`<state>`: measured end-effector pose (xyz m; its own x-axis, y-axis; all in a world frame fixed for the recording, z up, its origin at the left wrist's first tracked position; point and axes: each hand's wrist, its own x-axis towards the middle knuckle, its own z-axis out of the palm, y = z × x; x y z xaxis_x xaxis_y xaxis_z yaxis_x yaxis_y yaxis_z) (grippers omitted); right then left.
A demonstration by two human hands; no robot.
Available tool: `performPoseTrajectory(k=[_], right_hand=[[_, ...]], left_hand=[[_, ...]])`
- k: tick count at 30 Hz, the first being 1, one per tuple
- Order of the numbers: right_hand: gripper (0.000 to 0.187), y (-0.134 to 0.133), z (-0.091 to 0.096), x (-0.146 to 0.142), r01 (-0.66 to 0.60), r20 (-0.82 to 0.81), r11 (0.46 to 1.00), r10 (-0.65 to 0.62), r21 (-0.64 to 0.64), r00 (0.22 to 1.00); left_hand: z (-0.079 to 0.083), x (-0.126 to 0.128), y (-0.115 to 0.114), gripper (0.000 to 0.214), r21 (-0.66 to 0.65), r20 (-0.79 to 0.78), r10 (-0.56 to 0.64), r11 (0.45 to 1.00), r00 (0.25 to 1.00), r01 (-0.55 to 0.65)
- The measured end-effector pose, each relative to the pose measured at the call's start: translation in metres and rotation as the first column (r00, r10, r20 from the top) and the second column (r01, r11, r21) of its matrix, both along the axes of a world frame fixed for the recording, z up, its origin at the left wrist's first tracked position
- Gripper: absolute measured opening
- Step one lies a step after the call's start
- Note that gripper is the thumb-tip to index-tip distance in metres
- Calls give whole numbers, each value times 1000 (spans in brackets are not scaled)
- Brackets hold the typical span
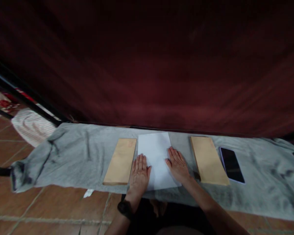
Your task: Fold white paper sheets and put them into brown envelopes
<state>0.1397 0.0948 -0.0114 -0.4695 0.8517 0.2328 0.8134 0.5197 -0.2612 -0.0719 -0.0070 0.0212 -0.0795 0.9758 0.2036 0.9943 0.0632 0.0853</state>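
A white sheet of paper [155,150] lies flat on a grey cloth [75,160] spread over the floor. My left hand [139,174] rests palm down on the sheet's lower left edge, fingers stretched out. My right hand [177,164] lies flat on its right side, fingers together and extended. A black watch [124,208] sits on my left wrist. Neither hand holds anything.
Two tan wooden boards flank the paper, one on the left [120,161] and one on the right [208,160]. A dark phone [231,164] lies beyond the right board. A dark red curtain [161,65] hangs behind. Terracotta floor tiles [39,209] show in front.
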Motion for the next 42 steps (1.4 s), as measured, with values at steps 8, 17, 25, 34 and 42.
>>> performPoseTrajectory(k=[8, 17, 25, 34, 42], right_hand=[[61, 1, 1, 3, -39, 10, 999, 39, 12, 999], [52, -12, 8, 21, -118, -7, 993, 118, 24, 993], [49, -27, 15, 44, -226, -119, 972, 217, -68, 969], [69, -54, 42, 78, -378, -256, 890, 315, -255, 914], [31, -60, 58, 75, -244, -416, 838, 22, -489, 909]], left_hand=[[26, 13, -49, 73, -220, 63, -281, 932, 958, 288], [31, 17, -46, 67, -348, 93, -225, 905, 970, 243], [-1, 4, -49, 76, -271, -108, -295, 927, 949, 257], [21, 3, -75, 75, -227, 46, -318, 920, 947, 320], [47, -22, -76, 29, 16, 676, -111, 990, 729, 137]])
